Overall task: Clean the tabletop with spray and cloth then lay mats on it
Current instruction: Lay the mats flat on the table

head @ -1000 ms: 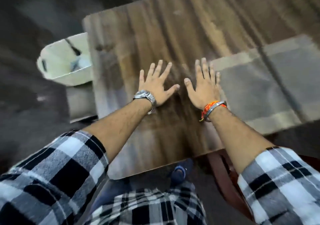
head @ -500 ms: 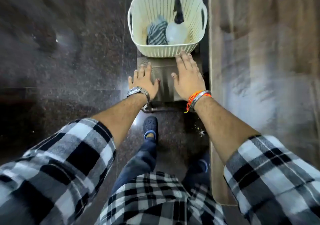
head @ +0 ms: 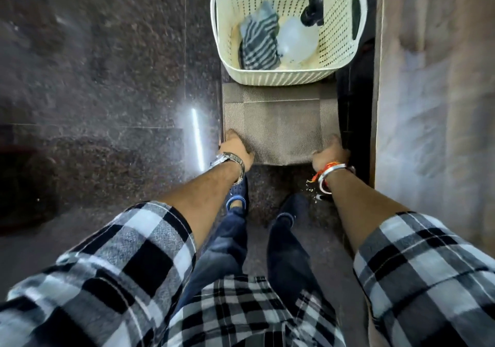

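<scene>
Left hand [head: 237, 150]: shown just left of frame centre; the fingers are curled over the near left corner of the mat, with the thumb laid on its top face.
Right hand [head: 329, 154]: shown toward 2 o'clock from centre; the near right corner of the mat is gripped, fingers folded round its edge.
Mat [head: 281, 130]: a grey-brown woven rectangle seen at 12 o'clock, above the floor and beside the tabletop; its support is hidden.
Basket [head: 281, 77]: a cream perforated tub is placed at 12 o'clock, its near wall overlapping the far end of the mat.
Cloth [head: 258, 44]: striped, lodged in the basket's left half.
Spray bottle [head: 296, 40]: clear-bodied with a black trigger, leaned in the basket's right half, touching the cloth.
Tabletop [head: 434, 105]: a wood-grain surface is seen at 3 o'clock, blurred.
Floor [head: 107, 79]: dark speckled stone occupies 9 o'clock.
</scene>
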### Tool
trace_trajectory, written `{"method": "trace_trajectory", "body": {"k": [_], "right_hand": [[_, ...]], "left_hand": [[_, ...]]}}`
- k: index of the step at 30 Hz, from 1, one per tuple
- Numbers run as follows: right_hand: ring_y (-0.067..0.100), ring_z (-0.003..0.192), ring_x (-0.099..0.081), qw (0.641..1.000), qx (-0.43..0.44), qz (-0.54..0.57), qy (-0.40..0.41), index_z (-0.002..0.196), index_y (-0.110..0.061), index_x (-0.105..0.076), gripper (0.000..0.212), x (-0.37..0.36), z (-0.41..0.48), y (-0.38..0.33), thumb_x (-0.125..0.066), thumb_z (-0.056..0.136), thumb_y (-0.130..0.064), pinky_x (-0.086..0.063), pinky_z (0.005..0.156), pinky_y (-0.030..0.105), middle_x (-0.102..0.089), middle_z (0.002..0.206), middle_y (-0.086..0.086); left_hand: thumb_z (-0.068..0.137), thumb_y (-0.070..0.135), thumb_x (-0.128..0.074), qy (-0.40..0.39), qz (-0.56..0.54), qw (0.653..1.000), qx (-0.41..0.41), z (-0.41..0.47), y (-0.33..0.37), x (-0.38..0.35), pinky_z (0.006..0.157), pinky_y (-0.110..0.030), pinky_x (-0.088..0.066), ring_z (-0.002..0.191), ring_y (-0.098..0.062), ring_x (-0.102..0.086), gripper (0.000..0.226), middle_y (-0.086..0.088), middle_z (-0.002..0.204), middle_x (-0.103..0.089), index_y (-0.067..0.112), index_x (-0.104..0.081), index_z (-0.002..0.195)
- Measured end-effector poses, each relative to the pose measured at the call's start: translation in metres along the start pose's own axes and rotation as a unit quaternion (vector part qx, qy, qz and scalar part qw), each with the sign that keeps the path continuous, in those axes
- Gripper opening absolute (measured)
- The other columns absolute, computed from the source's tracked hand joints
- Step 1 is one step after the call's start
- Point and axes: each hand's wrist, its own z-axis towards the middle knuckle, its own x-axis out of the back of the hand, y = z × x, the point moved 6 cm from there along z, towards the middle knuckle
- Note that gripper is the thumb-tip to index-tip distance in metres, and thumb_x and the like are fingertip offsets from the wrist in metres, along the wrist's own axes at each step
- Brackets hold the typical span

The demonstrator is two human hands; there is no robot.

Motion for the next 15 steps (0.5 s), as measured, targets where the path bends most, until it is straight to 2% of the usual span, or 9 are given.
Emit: {"method": "trace_trajectory", "body": {"k": [2,5,7,9,11,14,15], "right_hand": [[0.047,0.13,-0.046,0.998,-0.013,-0.021,0.061,0.152,-0.012,-0.033,0.063,0.015,-0.006,-0.005,-0.061,0.096,-0.019,-0.04,0.107,0.046,-0.044,0.142,0.031],[0.044,0.134,-0.041,0.99,0.018,-0.08,0.117,0.143,0.0,-0.04,0.056,0.031,-0.018,-0.016,-0.061,0.097,-0.024,-0.036,0.108,0.045,-0.047,0.144,0.027],[0.042,0.128,-0.044,0.984,0.091,-0.088,0.125,0.13,0.002,-0.053,0.043,0.038,-0.024,-0.032,-0.06,0.097,-0.025,-0.038,0.104,0.043,-0.058,0.132,0.026],[0.042,0.12,-0.049,0.972,0.192,-0.068,0.121,0.117,0.002,-0.063,0.032,0.047,-0.036,-0.056,-0.062,0.095,-0.021,-0.045,0.099,0.044,-0.065,0.113,0.028],[0.04,0.117,-0.052,0.95,0.28,-0.079,0.116,0.107,0.001,-0.068,0.027,0.062,-0.055,-0.08,-0.062,0.092,-0.02,-0.047,0.098,0.044,-0.065,0.104,0.027],[0.04,0.109,-0.064,0.897,0.41,-0.118,0.117,0.097,-0.001,-0.069,0.026,0.095,-0.092,-0.109,-0.056,0.089,-0.022,-0.044,0.108,0.043,-0.07,0.099,0.024],[0.041,0.107,-0.066,0.885,0.435,-0.12,0.111,0.097,-0.003,-0.069,0.025,0.11,-0.108,-0.112,-0.056,0.089,-0.023,-0.048,0.104,0.045,-0.072,0.097,0.024]], "left_hand": [[0.087,0.022,-0.067,0.019,0.013,1.0,0.005,-0.002,0.006,0.008,0.088,-0.038,-0.05,0.114,-0.038,-0.058,0.08,-0.022,0.127,-0.057,-0.002,-0.021,0.147],[0.083,0.006,-0.065,0.069,0.045,0.996,-0.025,-0.013,0.018,0.024,0.08,-0.038,-0.051,0.104,-0.039,-0.063,0.052,-0.021,0.114,-0.062,-0.001,-0.043,0.129],[0.082,0.007,-0.06,0.082,0.064,0.991,-0.082,-0.028,0.037,0.033,0.076,-0.039,-0.049,0.098,-0.04,-0.063,0.039,-0.02,0.108,-0.062,0.007,-0.047,0.118],[0.079,0.016,-0.057,0.088,0.099,0.981,-0.142,-0.046,0.063,0.046,0.084,-0.038,-0.046,0.099,-0.038,-0.062,0.032,-0.017,0.106,-0.064,0.012,-0.055,0.11],[0.077,0.021,-0.056,0.103,0.135,0.964,-0.203,-0.068,0.094,0.063,0.089,-0.036,-0.043,0.1,-0.035,-0.063,0.027,-0.015,0.104,-0.067,0.014,-0.062,0.102],[0.079,0.021,-0.056,0.098,0.131,0.943,-0.289,-0.108,0.134,0.096,0.08,-0.036,-0.049,0.097,-0.037,-0.063,0.023,-0.016,0.103,-0.067,0.015,-0.063,0.101],[0.08,0.019,-0.055,0.086,0.131,0.935,-0.318,-0.122,0.142,0.107,0.077,-0.034,-0.049,0.094,-0.036,-0.063,0.02,-0.014,0.101,-0.066,0.016,-0.062,0.098]]}}
